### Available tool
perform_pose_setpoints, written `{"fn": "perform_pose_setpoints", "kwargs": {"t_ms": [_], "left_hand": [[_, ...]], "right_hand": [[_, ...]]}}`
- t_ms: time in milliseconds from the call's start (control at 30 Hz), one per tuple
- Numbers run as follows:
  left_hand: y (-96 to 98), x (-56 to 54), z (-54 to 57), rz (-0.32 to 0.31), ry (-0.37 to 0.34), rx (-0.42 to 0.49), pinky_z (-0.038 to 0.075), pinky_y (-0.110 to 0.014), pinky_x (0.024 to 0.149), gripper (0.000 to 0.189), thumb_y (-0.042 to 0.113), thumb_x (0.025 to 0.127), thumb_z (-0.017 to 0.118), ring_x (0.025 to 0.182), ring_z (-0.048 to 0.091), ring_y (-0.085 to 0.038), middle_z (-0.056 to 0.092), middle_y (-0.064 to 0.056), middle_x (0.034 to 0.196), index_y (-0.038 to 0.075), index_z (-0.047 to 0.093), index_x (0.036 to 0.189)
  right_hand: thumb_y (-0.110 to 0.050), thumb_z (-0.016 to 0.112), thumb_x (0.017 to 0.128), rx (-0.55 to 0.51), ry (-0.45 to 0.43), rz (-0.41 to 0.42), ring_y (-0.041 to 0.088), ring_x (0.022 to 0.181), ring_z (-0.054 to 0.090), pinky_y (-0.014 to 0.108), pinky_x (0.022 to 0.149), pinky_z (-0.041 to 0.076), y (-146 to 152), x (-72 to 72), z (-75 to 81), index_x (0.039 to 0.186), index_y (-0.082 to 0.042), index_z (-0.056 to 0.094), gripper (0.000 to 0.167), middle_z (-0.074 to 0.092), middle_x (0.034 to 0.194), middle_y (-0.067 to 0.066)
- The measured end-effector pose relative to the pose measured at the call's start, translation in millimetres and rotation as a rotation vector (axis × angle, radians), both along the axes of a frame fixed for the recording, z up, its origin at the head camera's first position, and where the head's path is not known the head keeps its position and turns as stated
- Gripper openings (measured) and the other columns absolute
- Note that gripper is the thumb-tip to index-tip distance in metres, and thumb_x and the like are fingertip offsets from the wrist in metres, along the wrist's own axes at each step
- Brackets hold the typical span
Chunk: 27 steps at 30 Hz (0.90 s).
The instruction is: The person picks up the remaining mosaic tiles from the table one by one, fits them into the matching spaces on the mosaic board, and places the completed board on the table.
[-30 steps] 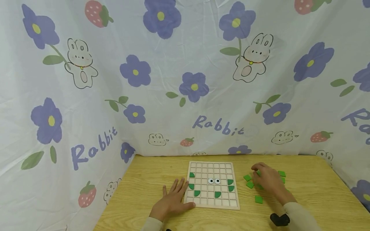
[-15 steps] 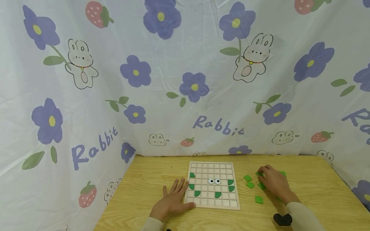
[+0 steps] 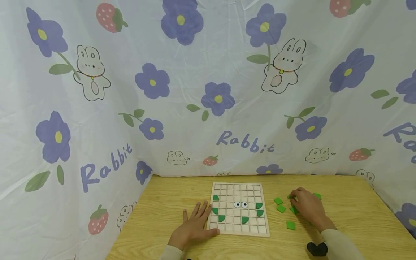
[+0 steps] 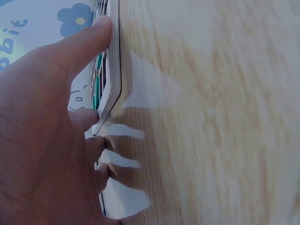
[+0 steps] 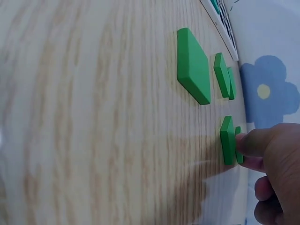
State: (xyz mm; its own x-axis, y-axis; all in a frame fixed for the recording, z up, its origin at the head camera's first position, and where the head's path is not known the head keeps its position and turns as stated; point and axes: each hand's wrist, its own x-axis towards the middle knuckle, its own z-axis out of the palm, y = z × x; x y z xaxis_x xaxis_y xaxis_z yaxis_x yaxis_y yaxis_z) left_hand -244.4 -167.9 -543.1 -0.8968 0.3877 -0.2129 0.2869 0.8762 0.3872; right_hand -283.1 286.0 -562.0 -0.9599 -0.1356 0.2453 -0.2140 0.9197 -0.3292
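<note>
My left hand (image 3: 194, 225) lies with fingers spread at the left edge of a pale wooden grid board (image 3: 236, 231); in the left wrist view its thumb (image 4: 101, 28) touches the board's rim. On the board sit two googly-eye pieces (image 3: 241, 205) and several dark green quarter-circle pieces (image 3: 245, 220). Right of the board, my right hand (image 3: 307, 204) is low over scattered bright green square tiles. Its thumb and a finger pinch one green square tile (image 5: 239, 146), partly hidden by the thumb in the right wrist view. Another green tile (image 5: 228, 140) lies just beside it.
Loose green tiles (image 3: 290, 225) lie around the right hand, some partly under it. The wooden table (image 3: 162, 202) ends at a white curtain (image 3: 195, 144) with flowers and rabbits, behind and at both sides. A black object (image 3: 317, 249) is by the right sleeve.
My right hand has moved slightly right and closer to the person over the tiles, its fingers now on one tile; it barely moves in the last half second. The left hand stays put.
</note>
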Motion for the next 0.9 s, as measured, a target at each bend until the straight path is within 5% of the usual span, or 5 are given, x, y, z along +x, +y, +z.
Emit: {"fn": "perform_pose_setpoints", "kwargs": {"t_ms": [900], "left_hand": [[0.4, -1.2, 0.1, 0.003, -0.001, -0.001, 0.002, -0.085, 0.121, 0.104, 0.076, 0.094, 0.061, 0.168, 0.009, -0.039, 0.014, -0.008, 0.181, 0.018, 0.024, 0.172]], "right_hand": [[-0.010, 0.080, 0.093, -0.008, 0.021, -0.024, 0.023, 0.075, 0.070, 0.036, 0.056, 0.053, -2.7, 2.2, 1.2, 0.098, -0.009, 0.080, 0.005, 0.074, 0.106, 0.016]]}}
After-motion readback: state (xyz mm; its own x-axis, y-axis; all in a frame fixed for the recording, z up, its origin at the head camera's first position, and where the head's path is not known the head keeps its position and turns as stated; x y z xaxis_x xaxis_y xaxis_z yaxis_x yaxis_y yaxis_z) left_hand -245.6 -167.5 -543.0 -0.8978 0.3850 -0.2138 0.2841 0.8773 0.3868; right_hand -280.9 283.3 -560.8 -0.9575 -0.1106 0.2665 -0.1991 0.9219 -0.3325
